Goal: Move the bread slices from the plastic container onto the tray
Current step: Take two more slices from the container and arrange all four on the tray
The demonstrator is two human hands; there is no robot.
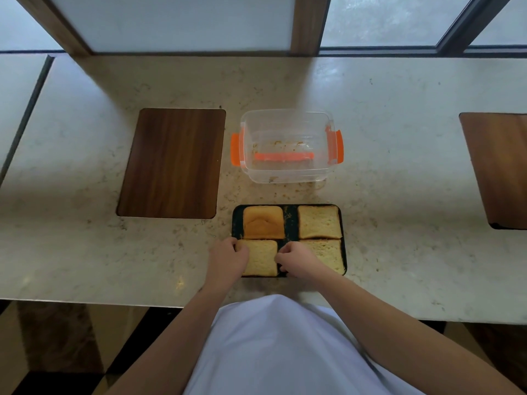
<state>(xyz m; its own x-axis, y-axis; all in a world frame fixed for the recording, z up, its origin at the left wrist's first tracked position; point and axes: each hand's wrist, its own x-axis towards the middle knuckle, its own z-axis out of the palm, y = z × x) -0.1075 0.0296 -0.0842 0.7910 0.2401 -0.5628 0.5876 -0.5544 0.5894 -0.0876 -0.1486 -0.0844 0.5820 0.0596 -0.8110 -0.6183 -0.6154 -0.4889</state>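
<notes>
On a black tray (291, 220) holding four bread slices, the left hand (228, 259) and right hand (296, 262) both pinch the near-left slice (261, 258), behind which stands a clear container (286, 146).

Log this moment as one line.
container: empty, crumbs | tray: four slices | left hand, right hand: on near-left slice

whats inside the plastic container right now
No bread is left in the container: only crumbs on its floor, with an orange clip seen through the clear plastic. Nothing hides its inside.
</notes>
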